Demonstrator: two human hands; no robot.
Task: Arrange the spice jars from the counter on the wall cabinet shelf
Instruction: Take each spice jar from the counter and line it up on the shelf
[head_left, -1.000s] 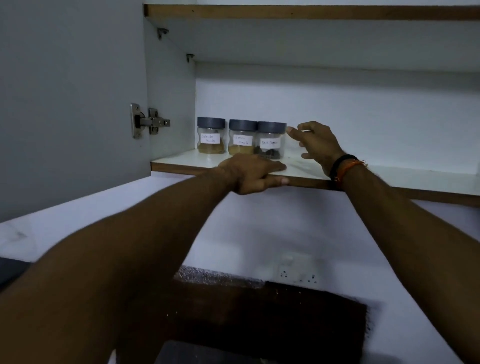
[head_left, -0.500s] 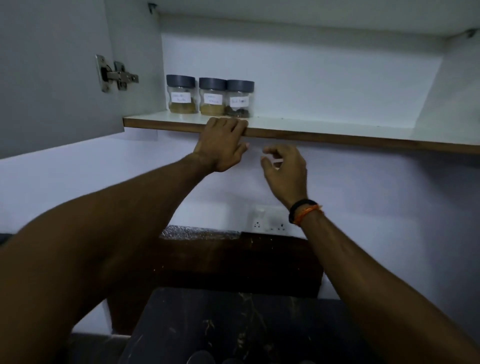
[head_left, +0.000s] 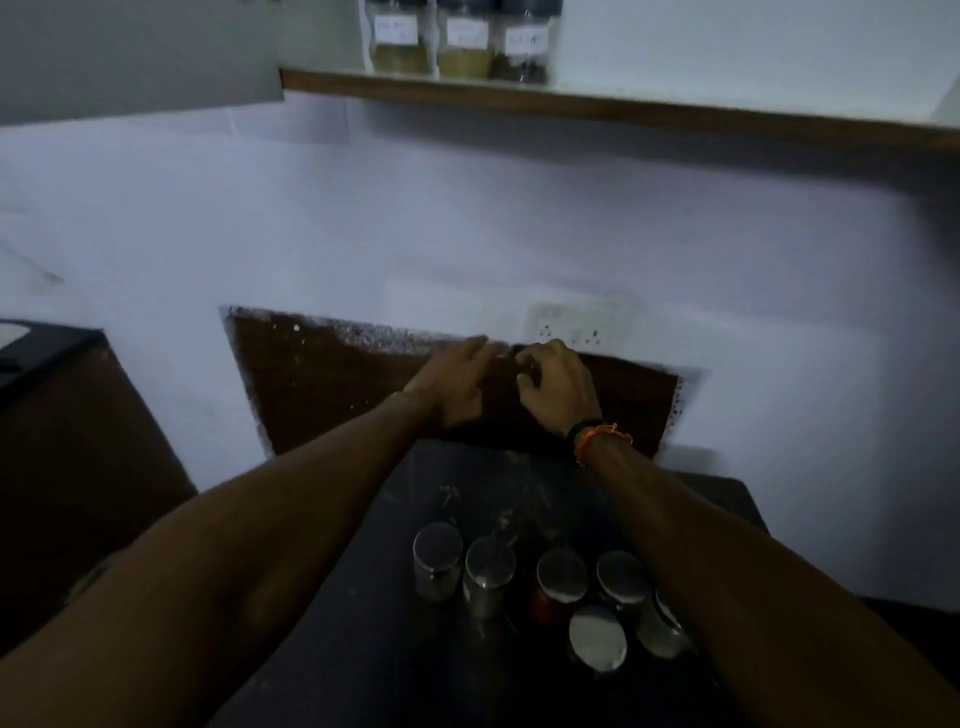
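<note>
Three labelled spice jars (head_left: 464, 44) stand side by side on the wall cabinet shelf (head_left: 623, 110) at the top, their lids cut off by the frame. Several more jars with grey lids (head_left: 488, 564) are grouped on the dark counter (head_left: 337, 665) below, between my forearms; one holds red powder (head_left: 543, 605). My left hand (head_left: 457, 384) and my right hand (head_left: 558, 387) hang close together in front of the brown wall panel, beyond the jars and touching none. The left fingers are stretched out and the right fingers loosely curled. Both are blurred, with nothing seen in them.
A white socket plate (head_left: 582, 322) is on the wall just above my hands. The brown panel (head_left: 322, 379) covers the wall behind the counter. The open grey cabinet door (head_left: 130, 52) hangs at the upper left. A second dark surface (head_left: 47, 353) lies at the left edge.
My view has dropped from the shelf to the counter. The left hand let go of the shelf edge, and both hands came down below the shelf. The counter jars came into view.
</note>
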